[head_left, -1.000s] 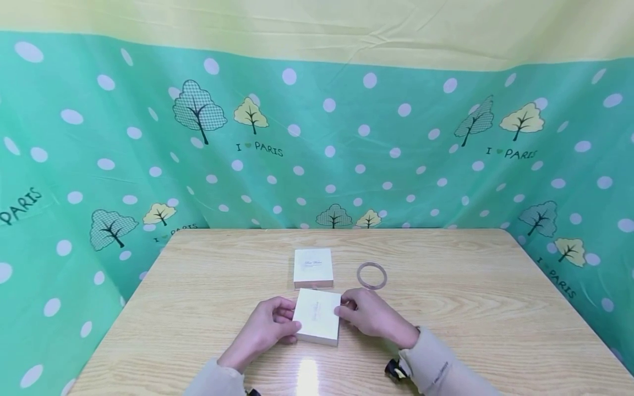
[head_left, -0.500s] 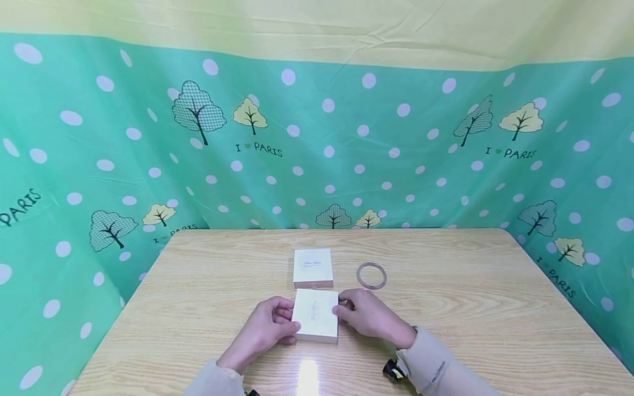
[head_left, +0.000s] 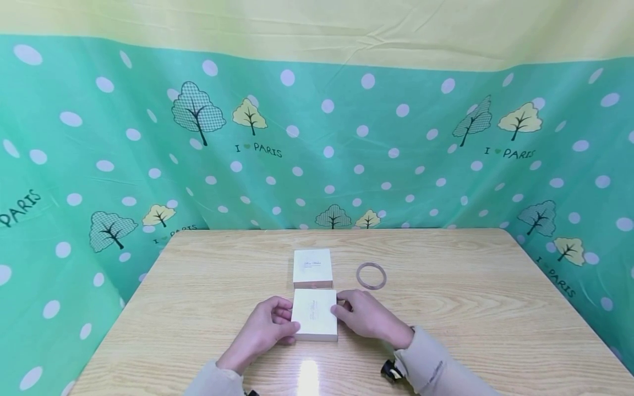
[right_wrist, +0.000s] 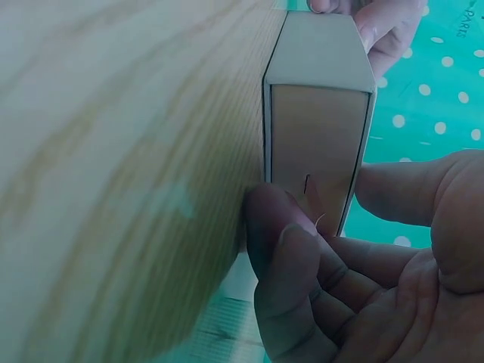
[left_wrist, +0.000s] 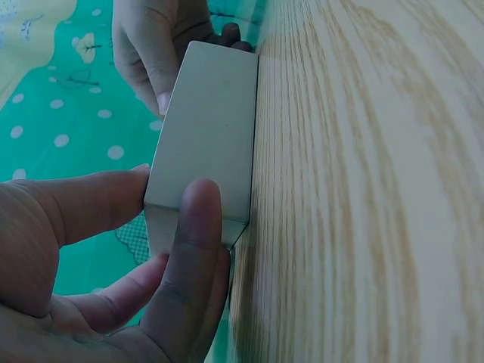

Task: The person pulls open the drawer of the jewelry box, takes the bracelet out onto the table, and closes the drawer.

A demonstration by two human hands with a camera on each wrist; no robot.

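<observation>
A flat white box (head_left: 315,314) with faint lettering lies on the table between both hands. At its left end my left hand (head_left: 266,330) grips it, thumb on the top edge and fingers against the side. My right hand (head_left: 367,316) holds the opposite end, its thumb at the top edge. In the right wrist view, that end of the box (right_wrist: 321,128) shows a paler, drawer-like face inside an outer sleeve. A small ribbon tab (right_wrist: 316,198) pokes out there, close to the curled fingertips, which partly hide it.
Just behind stands a second white box (head_left: 313,267) with dark lettering, very close to the held one. A translucent purplish bangle-like ring (head_left: 371,275) lies to its right on the wooden table (head_left: 446,275). A green polka-dot curtain (head_left: 396,137) hangs behind.
The held box has turned slightly and now sits straighter, in line with the box behind it. My right hand has shifted a little left with it; the left hand has hardly moved.
</observation>
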